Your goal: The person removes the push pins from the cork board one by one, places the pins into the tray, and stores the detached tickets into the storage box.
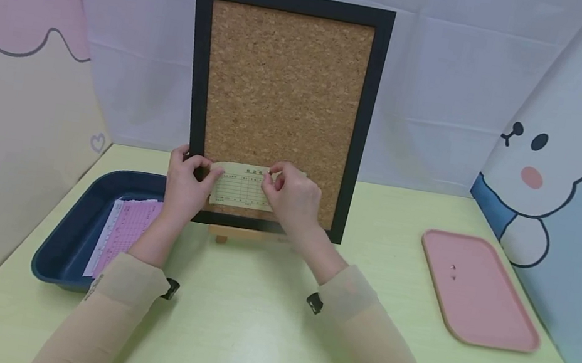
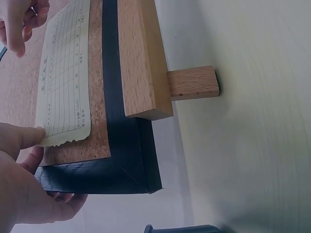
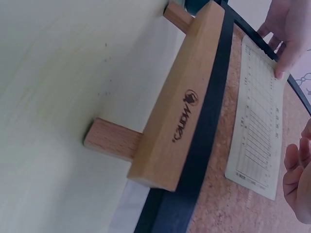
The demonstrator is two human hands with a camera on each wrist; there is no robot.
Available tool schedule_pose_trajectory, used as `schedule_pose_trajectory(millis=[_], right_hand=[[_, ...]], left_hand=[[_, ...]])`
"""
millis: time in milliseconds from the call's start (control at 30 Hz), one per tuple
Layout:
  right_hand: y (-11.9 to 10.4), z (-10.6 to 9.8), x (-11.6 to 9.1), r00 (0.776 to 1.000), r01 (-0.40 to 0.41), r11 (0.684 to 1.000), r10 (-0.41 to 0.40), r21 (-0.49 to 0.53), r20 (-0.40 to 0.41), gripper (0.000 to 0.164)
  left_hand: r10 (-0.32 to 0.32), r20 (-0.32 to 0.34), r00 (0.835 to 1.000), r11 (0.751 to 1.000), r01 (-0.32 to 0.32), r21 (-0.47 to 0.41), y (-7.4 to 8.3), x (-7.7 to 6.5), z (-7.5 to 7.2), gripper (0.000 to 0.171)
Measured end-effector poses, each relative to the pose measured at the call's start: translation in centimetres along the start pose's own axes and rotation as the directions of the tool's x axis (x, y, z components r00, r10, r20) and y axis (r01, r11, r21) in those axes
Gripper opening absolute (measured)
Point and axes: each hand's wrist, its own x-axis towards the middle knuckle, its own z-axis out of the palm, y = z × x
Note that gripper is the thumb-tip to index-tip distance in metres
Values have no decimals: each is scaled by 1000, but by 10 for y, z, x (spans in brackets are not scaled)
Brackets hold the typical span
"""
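Note:
A pale yellow printed form slip (image 1: 233, 188) lies flat against the lower part of a cork board (image 1: 285, 92) in a black frame. My left hand (image 1: 185, 187) pinches the slip's left edge near its upper corner; its other fingers reach behind the frame, as the left wrist view shows. Over the slip's upper right part is my right hand (image 1: 294, 198), its thumb and fingertips drawn together on what looks like a small pin, mostly hidden. In the right wrist view the curled fingers (image 3: 293, 182) hover beside the slip.
A wooden easel ledge (image 3: 182, 107) supports the board. On the left, a dark blue tray (image 1: 70, 219) holds pink and white printed sheets (image 1: 129, 229). To the right lies a pink tray (image 1: 494, 302) with small shiny bits (image 1: 453, 272). A white cloth (image 1: 440, 103) hangs behind.

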Motion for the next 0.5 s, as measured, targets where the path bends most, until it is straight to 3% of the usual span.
schedule_pose_trajectory(millis=[500], right_hand=[[5, -35, 7, 997, 76, 992, -75, 98, -10, 9]], left_hand=[[-36, -6, 999, 999, 36, 9, 15, -5, -20, 26]])
